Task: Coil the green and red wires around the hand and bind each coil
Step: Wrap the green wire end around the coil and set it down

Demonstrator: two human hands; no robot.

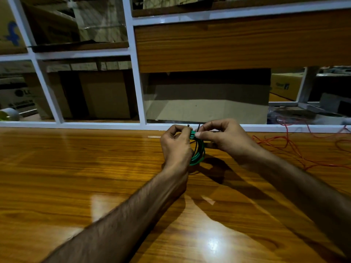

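Head view: left hand (176, 145) and right hand (222, 137) both pinch green wire coil (198, 154) at top. Light, springy; grip at binding point or loops splay.

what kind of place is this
Probably a shop counter or stockroom: a glossy wooden counter, cardboard boxes behind glass panes, and loose red wire beside the green wire coil being bound.

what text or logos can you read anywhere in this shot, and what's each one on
"LG": partly cut off, on the cardboard box at far left; the smaller lines under it are too blurred to read.
Blue "f"-shaped logo: on the cardboard carton at upper left; no words readable.
Blue print on the yellow box at right: too blurred to read.
The green wire coil and wooden table show no text.
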